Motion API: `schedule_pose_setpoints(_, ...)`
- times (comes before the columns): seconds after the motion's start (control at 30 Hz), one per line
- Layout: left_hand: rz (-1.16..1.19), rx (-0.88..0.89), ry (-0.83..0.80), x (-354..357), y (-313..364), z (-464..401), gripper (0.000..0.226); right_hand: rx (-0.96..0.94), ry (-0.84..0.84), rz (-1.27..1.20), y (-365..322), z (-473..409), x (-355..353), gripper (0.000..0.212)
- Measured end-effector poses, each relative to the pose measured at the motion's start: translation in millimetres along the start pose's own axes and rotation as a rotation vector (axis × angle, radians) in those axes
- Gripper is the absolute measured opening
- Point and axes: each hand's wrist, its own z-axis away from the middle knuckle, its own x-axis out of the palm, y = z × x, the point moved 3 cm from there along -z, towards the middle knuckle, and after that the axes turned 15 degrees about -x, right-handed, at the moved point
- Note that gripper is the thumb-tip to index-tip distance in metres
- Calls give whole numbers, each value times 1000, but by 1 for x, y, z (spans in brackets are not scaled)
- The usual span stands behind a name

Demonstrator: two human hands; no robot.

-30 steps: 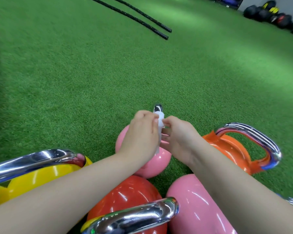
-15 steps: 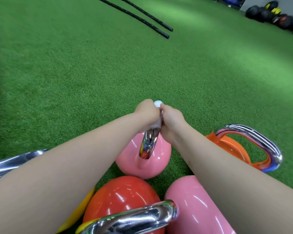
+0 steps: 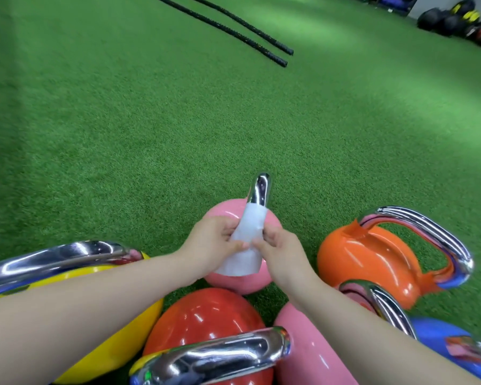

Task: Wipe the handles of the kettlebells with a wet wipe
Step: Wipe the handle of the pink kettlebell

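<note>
2 hands meet at the chrome handle (image 3: pixel 258 190) of the small pink kettlebell (image 3: pixel 240 279) standing on green turf (image 3: pixel 150 129). The left hand (image 3: pixel 210 243) and right hand (image 3: pixel 279 251) each pinch the white wet wipe (image 3: pixel 246 240), which wraps the handle's lower part and hangs over the bell. An orange kettlebell (image 3: pixel 372 259) stands just right, a red kettlebell (image 3: pixel 206 318) nearer.

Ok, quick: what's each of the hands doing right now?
Left hand: pinches the wet wipe wrapped around the pink kettlebell's handle.
Right hand: pinches the same wipe from the other side.
</note>
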Motion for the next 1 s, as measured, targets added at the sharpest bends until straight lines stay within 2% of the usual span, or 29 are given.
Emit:
schedule_pose_setpoints(0.13, 67, 37, 44, 14, -19, 1, 23, -38, -67, 150, 10, -1, 0, 16)
schedule_pose_setpoints(0.2, 44, 59, 108, 20, -29, 0, 24, -43, -93, 295, 19, -1, 3, 12)
schedule_pose_setpoints(0.3, -19, 57, 119, 21, -40, -2, 33, 2, -78, 441, 24, 0, 5, 11)
schedule_pose_setpoints(0.37, -86, 71, 136, 20, -40, -4, 36, 36, -88, 391, 19, 0, 5, 12)
schedule_pose_setpoints(0.47, -134, 99, 160, 18, -34, -4, 34, 64, -46, 291, 8, -1, 2, 26)
schedule_pose_setpoints(0.57, -132, 154, 167, 13, -21, -6, 17, 17, 86, 213, -5, -3, -7, 38)
schedule_pose_setpoints(0.6, -128, 169, 168, 12, -15, -8, 18, 7, 162, 124, -7, -6, -11, 38)
schedule_pose_setpoints(0.7, -62, 242, 153, 10, 3, -11, 56, -7, 376, -155, -14, -16, -22, 29)
schedule_pose_setpoints(0.83, -57, 282, 207, 1, 9, -8, 46, -51, 436, -102, -16, -25, -24, 19)
schedule_pose_setpoints(0.93, -13, 232, 168, 0, -4, -8, 40, -80, 423, -38, -9, -18, -21, 21)
schedule_pose_setpoints(1.0, 26, 205, 116, 2, -14, -6, 28, -100, 368, 65, -2, -10, -16, 24)
